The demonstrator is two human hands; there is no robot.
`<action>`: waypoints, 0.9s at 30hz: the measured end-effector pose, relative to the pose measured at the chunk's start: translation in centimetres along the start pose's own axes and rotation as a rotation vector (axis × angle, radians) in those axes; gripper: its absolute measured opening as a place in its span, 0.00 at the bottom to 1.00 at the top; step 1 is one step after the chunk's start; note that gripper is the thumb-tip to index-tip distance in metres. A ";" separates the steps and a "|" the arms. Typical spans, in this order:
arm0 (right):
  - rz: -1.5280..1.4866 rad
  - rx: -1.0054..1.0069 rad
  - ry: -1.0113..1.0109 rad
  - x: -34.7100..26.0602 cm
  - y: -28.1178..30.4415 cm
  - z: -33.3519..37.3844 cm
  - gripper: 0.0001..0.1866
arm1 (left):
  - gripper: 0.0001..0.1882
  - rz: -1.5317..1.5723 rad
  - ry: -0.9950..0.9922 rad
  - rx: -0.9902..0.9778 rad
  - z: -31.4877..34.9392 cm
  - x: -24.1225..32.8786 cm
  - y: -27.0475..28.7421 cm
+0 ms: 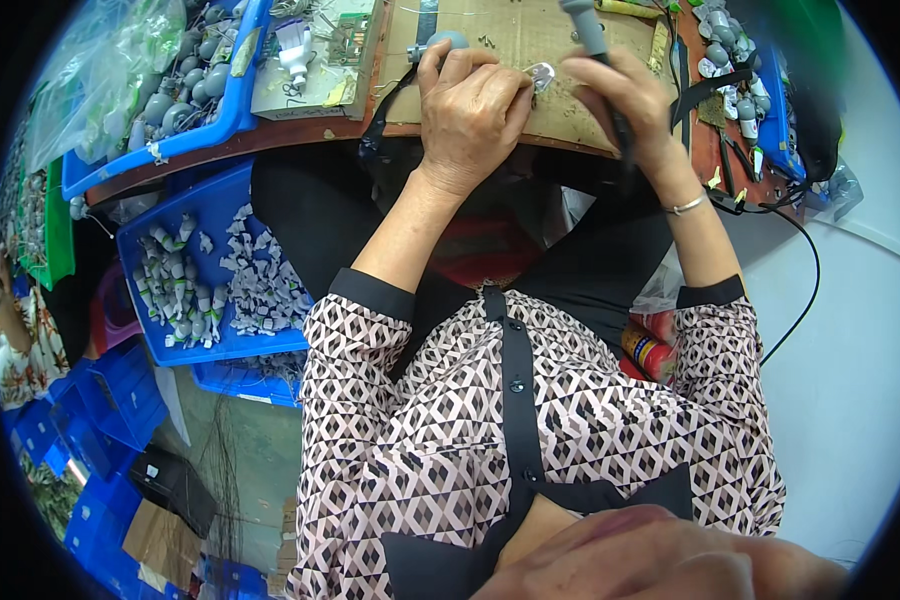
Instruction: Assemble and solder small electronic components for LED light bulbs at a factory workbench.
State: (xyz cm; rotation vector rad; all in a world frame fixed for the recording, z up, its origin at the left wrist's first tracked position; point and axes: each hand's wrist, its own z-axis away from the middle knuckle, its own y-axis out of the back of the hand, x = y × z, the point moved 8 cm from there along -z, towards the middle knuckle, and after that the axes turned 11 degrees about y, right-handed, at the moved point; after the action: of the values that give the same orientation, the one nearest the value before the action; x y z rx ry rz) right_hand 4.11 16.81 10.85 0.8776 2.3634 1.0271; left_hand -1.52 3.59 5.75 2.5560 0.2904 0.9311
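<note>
**Grey part pinned under the left hand, tool raised in the right**

The grey round-ended part (448, 40) lies toward the far side of the table (320, 130), on the cardboard sheet (540, 25) near that sheet's left edge. The left hand (470, 110) is curled over it, apparently gripping it, though the knuckles hide the contact. A clear looped piece (542, 77) shows at this hand's fingertips; whether it is pinched or merely touched I cannot tell.

The right hand (635, 105) is closed around a grey-and-black tool (594, 38), above the right half of the cardboard and apart from the part. Blur and the picture's upper edge hide the tool's working end.

My reading is that the step in hand is working on the held piece, with the left hand steadying and the tool ready. The next move would call for a firm left hold and careful aim, well clear of the fingertips.

Beyond the part, small metal bits (486, 42) lie on the cardboard. A pale box (310, 110) stands by its left edge, and blue bins sit at the table's left (247, 95) and right ends. Below the table's near edge is a blue tray (230, 350) of grey-and-white pieces.
</note>
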 end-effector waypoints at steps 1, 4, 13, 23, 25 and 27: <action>0.027 0.049 -0.020 -0.4 1.3 -0.3 0.18 | 0.04 0.004 0.003 -0.004 0.0 0.0 0.0; -0.135 0.156 -0.107 -0.7 5.1 -2.2 0.14 | 0.04 -0.008 0.010 -0.003 0.1 -0.4 0.2; 0.117 0.184 -0.407 -4.5 10.8 -5.8 0.06 | 0.05 -0.029 0.005 -0.008 0.5 -0.7 -0.4; -0.051 -0.329 -0.424 -3.5 6.2 -7.3 0.07 | 0.05 -0.062 0.007 0.012 0.8 -1.1 -0.4; -0.009 -0.294 -0.344 -3.8 5.8 -7.7 0.06 | 0.05 -0.062 0.016 0.019 0.9 -1.1 -0.2; -0.085 -0.260 -0.461 -3.8 6.5 -7.3 0.06 | 0.04 -0.042 0.017 -0.005 0.8 -0.9 -0.3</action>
State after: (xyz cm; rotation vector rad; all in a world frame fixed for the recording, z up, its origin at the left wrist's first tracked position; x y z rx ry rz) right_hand 4.99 14.02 20.89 0.8049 1.8231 0.9504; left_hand -1.64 3.33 4.54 2.5284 0.3451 0.9373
